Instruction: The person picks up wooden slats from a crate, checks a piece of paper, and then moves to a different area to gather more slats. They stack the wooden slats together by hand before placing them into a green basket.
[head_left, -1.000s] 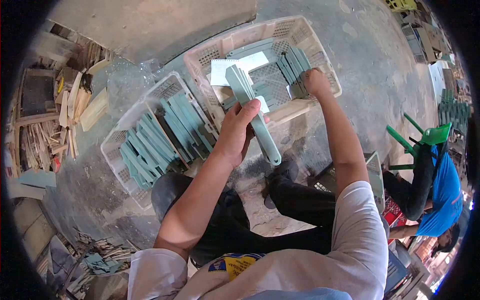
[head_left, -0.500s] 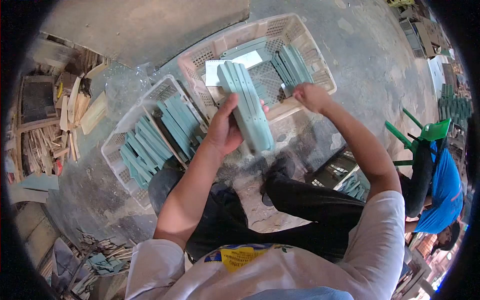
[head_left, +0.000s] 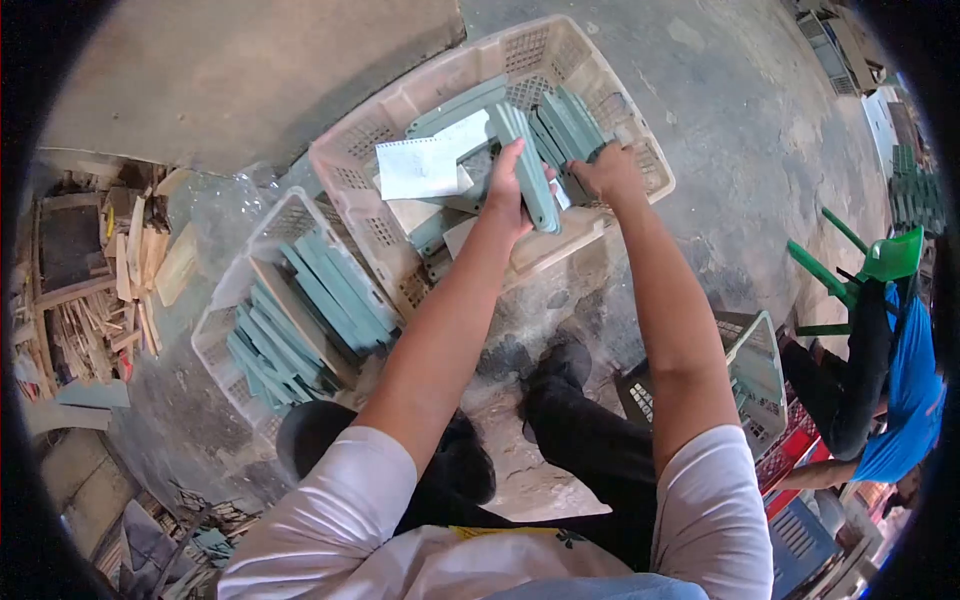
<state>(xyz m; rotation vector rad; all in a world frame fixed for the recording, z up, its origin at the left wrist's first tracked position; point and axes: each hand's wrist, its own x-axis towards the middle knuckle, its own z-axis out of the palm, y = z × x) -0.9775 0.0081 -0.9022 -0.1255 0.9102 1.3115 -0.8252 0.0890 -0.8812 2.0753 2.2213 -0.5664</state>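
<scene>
My left hand (head_left: 508, 195) is wrapped round a small bundle of pale green wooden slats (head_left: 527, 170), with holes near their ends. It holds the bundle tilted over the large pale plastic crate (head_left: 350, 125). Inside that crate, at the right, stands a row of similar slats (head_left: 570, 125). My right hand (head_left: 612, 177) closes its thumb and fingers about the near end of this row; the fingertips are partly hidden. White paper sheets (head_left: 415, 168) lie in the crate left of my left hand, and more slats lie along its back wall.
A smaller white crate (head_left: 215, 340) with upright green slats and a wooden divider stands at the left. Wood scraps (head_left: 85, 310) pile beyond it. At the right are a green chair (head_left: 890, 258), a person in a blue shirt (head_left: 910, 370) and another crate (head_left: 765, 370).
My left hand has carried its slat bundle forward and right, lower over the large crate. My right hand has moved onto the slats at the crate's right side. The view has shifted.
</scene>
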